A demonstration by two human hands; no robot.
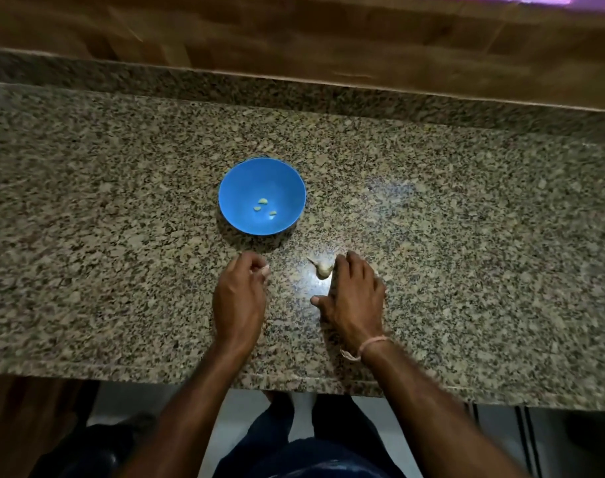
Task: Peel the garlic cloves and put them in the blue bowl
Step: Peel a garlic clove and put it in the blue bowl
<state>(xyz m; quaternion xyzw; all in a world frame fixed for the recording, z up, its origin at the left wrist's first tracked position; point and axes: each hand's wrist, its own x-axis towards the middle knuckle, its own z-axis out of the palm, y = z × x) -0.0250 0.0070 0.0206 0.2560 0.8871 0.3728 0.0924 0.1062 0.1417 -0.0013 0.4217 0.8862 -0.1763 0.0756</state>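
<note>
A blue bowl [246, 181] stands on the speckled granite counter [466, 219], and three small peeled garlic cloves [263, 201] lie in its bottom. An unpeeled piece of garlic [323, 269] with a pointed papery tip lies on the counter to the bowl's lower right. My right hand [354, 298] lies flat just right of that garlic, its fingertips touching the garlic and its thumb spread out. My left hand [240, 294] hovers below the bowl with curled fingers. A small pale spot shows at its fingertips; I cannot tell if it is peel or a fingertip.
The counter's front edge [294, 382] runs just behind my wrists, with my legs and the floor below it. A raised granite strip [190, 81] and a wooden wall [294, 36] close off the back. A pink band [370, 345] circles my right wrist.
</note>
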